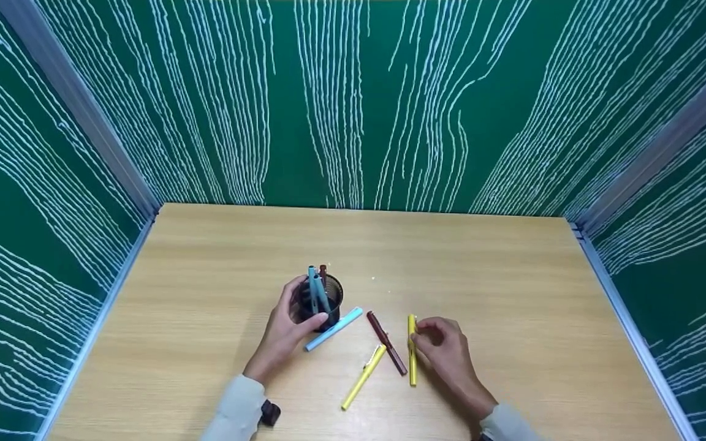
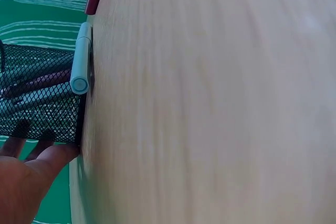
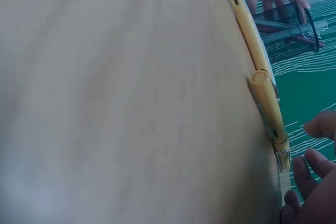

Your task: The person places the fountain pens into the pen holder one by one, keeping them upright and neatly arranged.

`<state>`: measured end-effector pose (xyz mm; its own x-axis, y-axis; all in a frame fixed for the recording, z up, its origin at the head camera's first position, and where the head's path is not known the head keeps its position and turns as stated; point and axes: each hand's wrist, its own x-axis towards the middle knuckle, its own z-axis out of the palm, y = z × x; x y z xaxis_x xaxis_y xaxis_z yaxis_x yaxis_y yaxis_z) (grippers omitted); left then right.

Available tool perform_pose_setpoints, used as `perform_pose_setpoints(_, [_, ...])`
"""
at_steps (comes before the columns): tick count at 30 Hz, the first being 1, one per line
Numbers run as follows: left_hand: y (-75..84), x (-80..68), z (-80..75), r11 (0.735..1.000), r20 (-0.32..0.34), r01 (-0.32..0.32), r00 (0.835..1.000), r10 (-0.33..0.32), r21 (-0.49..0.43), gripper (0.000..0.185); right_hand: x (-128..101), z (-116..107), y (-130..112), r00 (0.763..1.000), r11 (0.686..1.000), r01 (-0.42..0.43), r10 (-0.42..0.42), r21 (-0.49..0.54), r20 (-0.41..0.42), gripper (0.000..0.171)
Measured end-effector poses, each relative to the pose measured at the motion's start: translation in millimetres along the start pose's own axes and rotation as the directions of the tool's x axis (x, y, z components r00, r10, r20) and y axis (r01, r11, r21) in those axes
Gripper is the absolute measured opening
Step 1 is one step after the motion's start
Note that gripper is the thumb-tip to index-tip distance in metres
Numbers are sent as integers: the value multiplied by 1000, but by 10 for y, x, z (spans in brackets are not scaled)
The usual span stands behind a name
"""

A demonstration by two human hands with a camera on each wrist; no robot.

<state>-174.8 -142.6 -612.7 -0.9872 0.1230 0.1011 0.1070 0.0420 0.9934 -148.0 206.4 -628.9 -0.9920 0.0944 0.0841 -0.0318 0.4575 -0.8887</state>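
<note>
My left hand (image 1: 288, 324) grips a black mesh pen cup (image 1: 336, 300), thumb on the near side and fingers round the left. The cup stands upright on the table with light blue pens (image 1: 312, 285) and a dark red pen (image 1: 323, 269) inside. A light blue pen (image 1: 334, 329) lies against its base, also seen in the left wrist view. My right hand (image 1: 449, 352) hovers at a yellow pen (image 1: 413, 364), thumb and forefinger beside it. In the right wrist view, a gap shows between those fingertips (image 3: 317, 125) and the yellow pen (image 3: 270, 109).
Between the hands lie a dark red pen (image 1: 387, 343) and a second yellow pen (image 1: 363, 378), their ends close together. Green panels with white wavy lines (image 1: 328, 104) rise behind and at both sides of the wooden table (image 1: 206, 263).
</note>
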Motion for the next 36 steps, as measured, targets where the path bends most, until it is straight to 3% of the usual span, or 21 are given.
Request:
perform_pose_setpoints(6, [4, -4, 3, 999, 17, -21, 1000, 22, -37, 83, -59, -19, 31, 1000, 998, -1, 2, -59, 18, 22])
perform_pose_setpoints(16, [8, -15, 3, 1000, 6, 17, 1000, -17, -15, 85, -32, 44, 17, 1000, 991, 18, -15, -136, 24, 33])
perform_pose_setpoints(29, [16, -11, -1, 1000, -4, 7, 1000, -7, 27, 85, -7, 51, 11, 998, 979, 38, -29, -201, 49, 31])
perform_pose_setpoints(36, [3, 8, 3, 1000, -6, -12, 1000, 12, 7, 83, 5, 55, 21, 994, 970, 103, -94, -222, 52, 27])
